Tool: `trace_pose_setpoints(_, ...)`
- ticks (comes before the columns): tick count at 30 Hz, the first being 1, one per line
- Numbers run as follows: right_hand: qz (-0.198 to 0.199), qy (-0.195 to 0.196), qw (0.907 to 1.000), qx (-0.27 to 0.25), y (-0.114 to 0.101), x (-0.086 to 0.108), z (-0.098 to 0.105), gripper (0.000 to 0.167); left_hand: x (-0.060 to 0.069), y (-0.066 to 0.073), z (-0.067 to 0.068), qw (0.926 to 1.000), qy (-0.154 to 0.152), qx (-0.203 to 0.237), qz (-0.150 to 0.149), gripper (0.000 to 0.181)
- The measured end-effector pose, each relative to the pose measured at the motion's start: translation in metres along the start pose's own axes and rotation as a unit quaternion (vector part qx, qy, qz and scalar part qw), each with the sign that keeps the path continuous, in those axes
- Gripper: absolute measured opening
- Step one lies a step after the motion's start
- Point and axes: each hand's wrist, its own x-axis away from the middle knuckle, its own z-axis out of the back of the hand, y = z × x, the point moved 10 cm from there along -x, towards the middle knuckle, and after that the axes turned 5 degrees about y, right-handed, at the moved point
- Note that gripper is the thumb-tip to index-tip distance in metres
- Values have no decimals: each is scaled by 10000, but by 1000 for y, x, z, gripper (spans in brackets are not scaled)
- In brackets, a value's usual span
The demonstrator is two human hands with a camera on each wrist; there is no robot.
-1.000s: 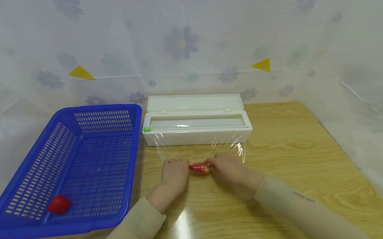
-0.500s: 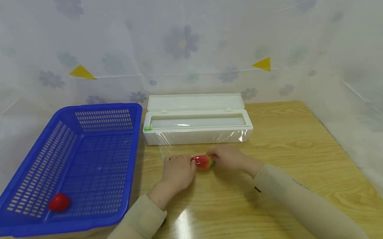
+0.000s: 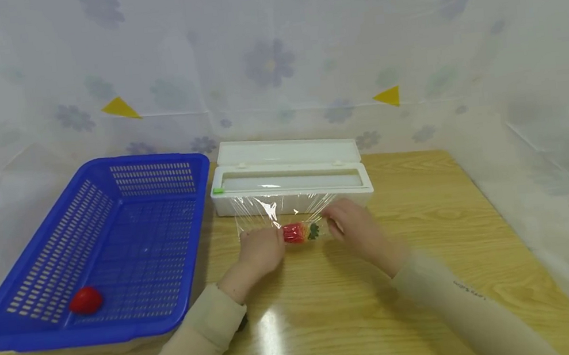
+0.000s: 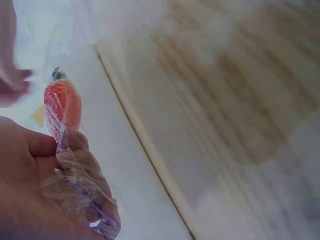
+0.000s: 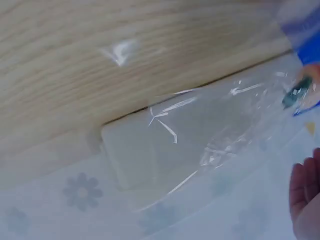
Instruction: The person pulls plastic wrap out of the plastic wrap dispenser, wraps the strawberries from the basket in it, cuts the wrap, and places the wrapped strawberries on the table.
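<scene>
A red strawberry-like item (image 3: 292,233) with a green leafy end, wrapped in clear film, lies between the hands in the head view. My left hand (image 3: 262,252) pinches the twisted film at its left end; in the left wrist view the thumb and fingers of the left hand (image 4: 60,175) hold crumpled film (image 4: 75,195) below the red item (image 4: 63,106). My right hand (image 3: 360,230) is just right of the leafy end, thumb and fingers apart. In the right wrist view the right hand (image 5: 307,195) is beside the loose film (image 5: 215,120), fingers slightly bent and holding nothing.
Behind the hands is a white film dispenser (image 3: 292,202) with its lid up, film stretching from it towards the hands. A blue basket (image 3: 196,256) stands at left with a red round item (image 3: 86,301) inside. The wooden table (image 3: 422,203) extends right; a patterned curtain (image 3: 270,40) hangs behind.
My right hand has let go of the item's right end and moved right and slightly away from me. The leafy end shows now, and the item has shifted slightly towards the dispenser.
</scene>
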Motion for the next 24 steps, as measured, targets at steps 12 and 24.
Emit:
trace_pose_setpoints(12, 764, -144, 9575, 2778, -27, 11, -36, 28, -4, 4, 5, 9997, -112, 45, -225, 44)
trace_pose_setpoints(24, 433, -471, 9703, 2334, -28, 7, -39, 21, -6, -5, 25, 9970, 697, 210, 266, 24)
